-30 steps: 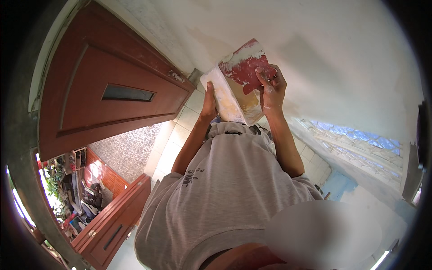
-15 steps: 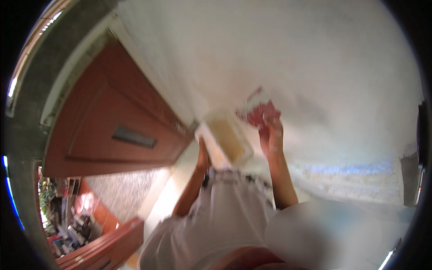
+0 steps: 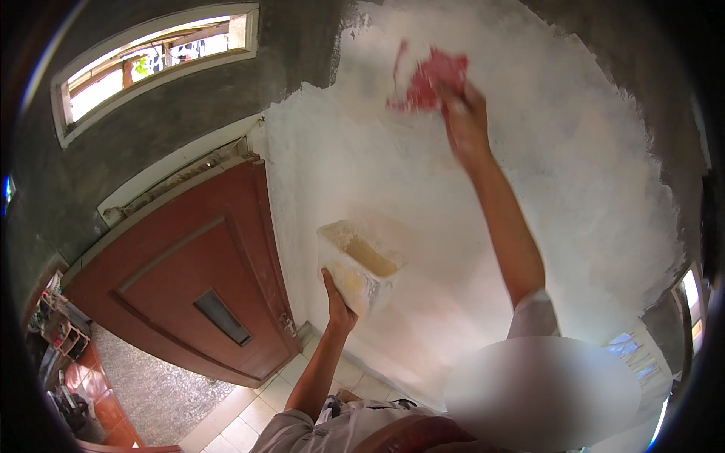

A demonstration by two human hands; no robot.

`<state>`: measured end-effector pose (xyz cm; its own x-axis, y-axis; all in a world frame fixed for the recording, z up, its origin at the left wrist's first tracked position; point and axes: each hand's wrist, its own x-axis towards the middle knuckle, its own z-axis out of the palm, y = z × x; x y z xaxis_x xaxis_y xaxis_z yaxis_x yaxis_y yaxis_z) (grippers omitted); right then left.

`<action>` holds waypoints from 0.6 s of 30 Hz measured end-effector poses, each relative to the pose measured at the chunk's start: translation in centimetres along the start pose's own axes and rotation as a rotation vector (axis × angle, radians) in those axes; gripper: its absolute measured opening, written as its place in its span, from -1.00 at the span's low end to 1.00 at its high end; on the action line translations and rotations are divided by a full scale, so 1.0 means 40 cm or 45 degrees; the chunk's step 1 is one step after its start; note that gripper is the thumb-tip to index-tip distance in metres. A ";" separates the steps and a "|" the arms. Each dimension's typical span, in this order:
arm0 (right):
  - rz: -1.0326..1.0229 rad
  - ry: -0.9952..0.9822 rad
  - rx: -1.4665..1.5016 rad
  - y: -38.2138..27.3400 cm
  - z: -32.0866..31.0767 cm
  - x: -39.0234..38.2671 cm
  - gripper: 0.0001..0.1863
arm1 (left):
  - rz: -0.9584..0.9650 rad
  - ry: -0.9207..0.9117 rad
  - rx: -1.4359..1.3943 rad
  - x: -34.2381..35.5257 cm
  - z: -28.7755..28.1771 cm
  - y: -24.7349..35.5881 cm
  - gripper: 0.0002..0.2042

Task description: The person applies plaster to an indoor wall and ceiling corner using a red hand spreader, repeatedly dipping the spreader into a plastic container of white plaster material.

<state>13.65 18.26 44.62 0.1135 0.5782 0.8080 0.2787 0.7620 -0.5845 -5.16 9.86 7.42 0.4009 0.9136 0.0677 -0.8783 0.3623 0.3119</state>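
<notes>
My left hand point(image 3: 337, 305) grips the bottom of a cream rectangular tub point(image 3: 357, 264) smeared with pale putty, held up at chest height in front of the white-coated wall point(image 3: 574, 196). My right hand point(image 3: 466, 119) is stretched high overhead and holds a red scraper point(image 3: 427, 80), blurred, pressed against the white wall near its upper part.
A reddish-brown door point(image 3: 192, 291) stands at the left, with a small window point(image 3: 155, 64) above it in bare grey plaster. Pale floor tiles point(image 3: 260, 411) lie below. The wall's top and right edges remain dark grey point(image 3: 664, 90).
My right hand rose from the tub to high on the wall with the scraper. The view swung upward, showing the window and more of the wall.
</notes>
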 end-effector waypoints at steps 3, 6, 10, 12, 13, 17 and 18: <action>-0.620 -0.009 -0.789 -0.067 0.129 0.275 -0.79 | 0.016 0.111 -0.053 0.023 0.030 0.013 -0.33; -1.409 -0.190 -1.717 -0.062 0.317 0.465 -0.69 | 0.046 0.134 -0.061 0.012 0.006 -0.004 -0.33; -1.641 -0.180 -2.222 0.157 0.304 0.528 -0.62 | 0.008 0.128 -0.057 -0.042 -0.046 -0.034 -0.31; -1.794 -0.372 -2.640 0.299 0.279 0.442 -0.64 | 0.001 0.133 -0.032 -0.068 -0.081 -0.020 -0.27; -1.829 -0.559 -2.530 0.316 0.299 0.381 -0.65 | 0.030 0.138 -0.052 -0.092 -0.096 -0.016 -0.29; -1.521 -0.934 -2.344 0.313 0.297 0.232 -0.72 | 0.037 0.207 -0.093 -0.129 -0.128 -0.022 -0.30; -1.353 -1.052 -2.157 0.289 0.312 0.231 -0.68 | 0.056 0.260 -0.083 -0.135 -0.138 -0.020 -0.29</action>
<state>6.03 36.04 44.39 -0.8122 0.5412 0.2177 0.3471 0.1485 0.9260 -8.04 5.67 1.56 0.3066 0.9448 -0.1154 -0.9114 0.3263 0.2505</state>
